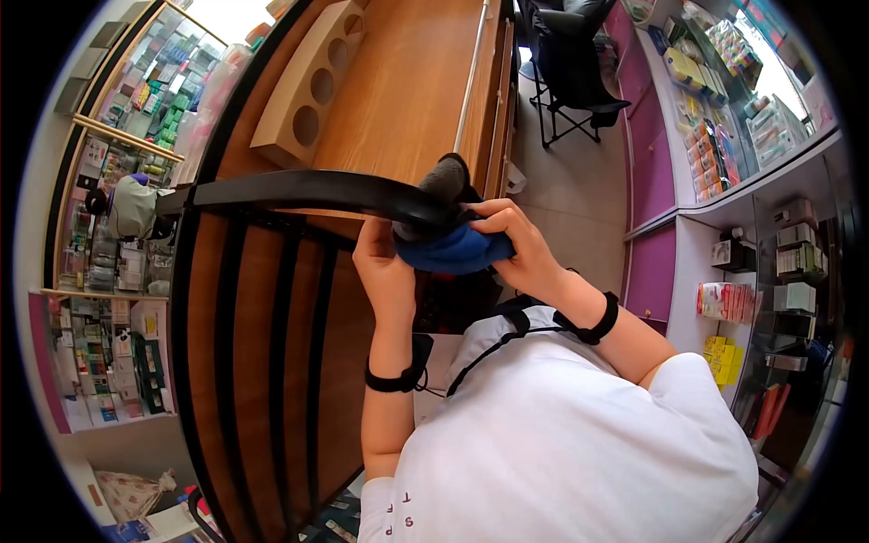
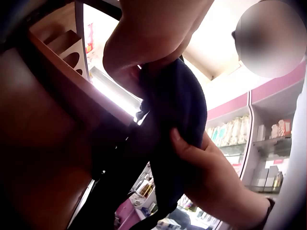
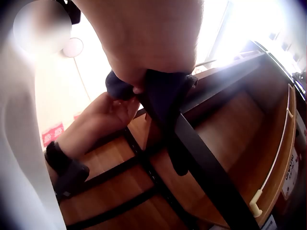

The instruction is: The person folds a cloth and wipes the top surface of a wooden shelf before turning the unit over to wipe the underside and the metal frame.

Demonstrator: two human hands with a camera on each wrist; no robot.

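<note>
A blue and grey piece of soft cloth (image 1: 457,252), something like a sock, lies over the end of a curved black bar (image 1: 308,190). Its grey part (image 1: 442,181) sticks up beyond the bar. My left hand (image 1: 382,262) pinches the cloth's left edge, while my right hand (image 1: 518,242) grips its right side with fingers on top. In the left wrist view the right thumb (image 2: 184,148) presses against the dark cloth (image 2: 184,103). The right wrist view shows the left fingers (image 3: 125,108) curled at the cloth's lower edge, with the bar running down past it.
Behind the bar stands a wooden rack shelf (image 1: 398,100) holding a cardboard box with round holes (image 1: 290,122). A black folding chair (image 1: 575,72) is at the back. Stocked shelves (image 1: 724,163) line the right, and a glass display (image 1: 118,208) stands left.
</note>
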